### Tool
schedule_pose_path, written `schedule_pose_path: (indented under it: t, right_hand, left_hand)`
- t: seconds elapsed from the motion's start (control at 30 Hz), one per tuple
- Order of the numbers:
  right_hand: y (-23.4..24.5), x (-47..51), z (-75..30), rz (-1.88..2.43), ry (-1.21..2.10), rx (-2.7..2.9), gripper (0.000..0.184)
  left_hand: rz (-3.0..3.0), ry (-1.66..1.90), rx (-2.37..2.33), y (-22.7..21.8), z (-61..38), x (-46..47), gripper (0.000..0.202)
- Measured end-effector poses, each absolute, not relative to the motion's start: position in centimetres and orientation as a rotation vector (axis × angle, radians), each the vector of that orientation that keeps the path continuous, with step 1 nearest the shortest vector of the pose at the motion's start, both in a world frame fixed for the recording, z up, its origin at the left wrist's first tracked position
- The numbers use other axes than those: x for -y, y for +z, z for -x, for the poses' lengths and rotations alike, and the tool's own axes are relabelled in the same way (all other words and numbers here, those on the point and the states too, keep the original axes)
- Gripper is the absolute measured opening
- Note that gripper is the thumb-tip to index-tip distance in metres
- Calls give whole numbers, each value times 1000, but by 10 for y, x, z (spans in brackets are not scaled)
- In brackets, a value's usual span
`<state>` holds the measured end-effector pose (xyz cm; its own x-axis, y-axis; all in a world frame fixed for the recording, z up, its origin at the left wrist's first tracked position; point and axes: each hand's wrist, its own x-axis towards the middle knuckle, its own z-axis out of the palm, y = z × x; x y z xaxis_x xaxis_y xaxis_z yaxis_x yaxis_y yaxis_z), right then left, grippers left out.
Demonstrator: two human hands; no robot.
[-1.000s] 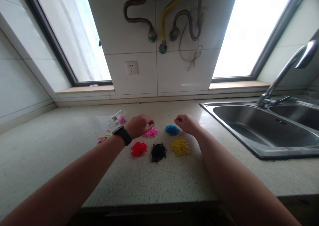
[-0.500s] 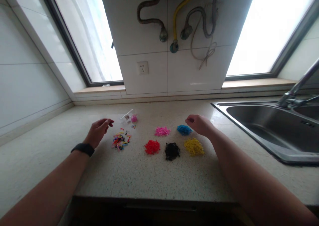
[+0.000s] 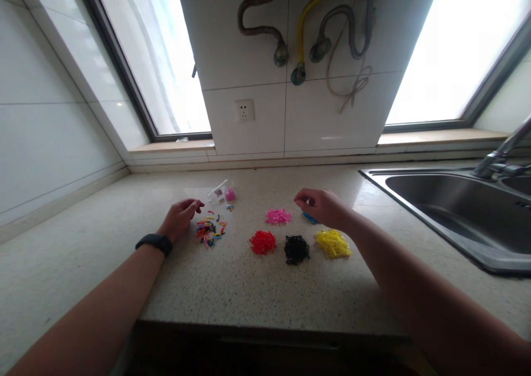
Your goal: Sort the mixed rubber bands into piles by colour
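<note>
My left hand (image 3: 182, 217), with a dark band on its wrist, is at the left edge of a mixed pile of small coloured strips (image 3: 208, 232). Its fingers are curled together, and anything between them is too small to make out. Above the blue pile (image 3: 309, 218) is my right hand (image 3: 318, 203), partly covering it. Thumb and fingers pinch together there; what they hold cannot be seen clearly. Sorted piles lie around it: pink (image 3: 279, 216), red (image 3: 263, 243), black (image 3: 296, 249) and yellow (image 3: 333, 243).
A clear plastic container (image 3: 217, 192) and a round pink object (image 3: 230, 194) stand behind the mixed pile, near a few loose strips (image 3: 229, 207). At the right is a steel sink (image 3: 373, 178) with a tap (image 3: 493, 160). The counter's front edge (image 3: 249, 326) runs below.
My right hand has moved left from beside the blue pile to over it, hiding much of it. My left hand has edged slightly closer to the mixed pile. The whole view has shifted slightly.
</note>
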<state>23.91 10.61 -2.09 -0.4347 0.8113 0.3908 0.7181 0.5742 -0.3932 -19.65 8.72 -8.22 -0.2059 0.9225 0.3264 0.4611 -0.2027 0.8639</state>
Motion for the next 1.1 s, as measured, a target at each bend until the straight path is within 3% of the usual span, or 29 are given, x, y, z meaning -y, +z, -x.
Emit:
schedule_pose_path:
  t: [0.23, 0.53, 0.97, 1.1]
  right_hand:
    - [-3, -104, -145, 784, 205, 2597, 19]
    - [-25, -124, -29, 809, -13, 2920, 31]
    - [-35, -126, -12, 716, -165, 2963, 29]
    - [-23, -129, -36, 751, -19, 2793, 22]
  left_hand:
    - [-1661, 1372, -1712, -84, 200, -89, 44]
    - [-1723, 1303, -1688, -82, 200, -91, 42]
    - [-1821, 1261, -1723, -82, 201, -96, 41]
    - [-1800, 1266, -1729, -84, 202, -97, 39]
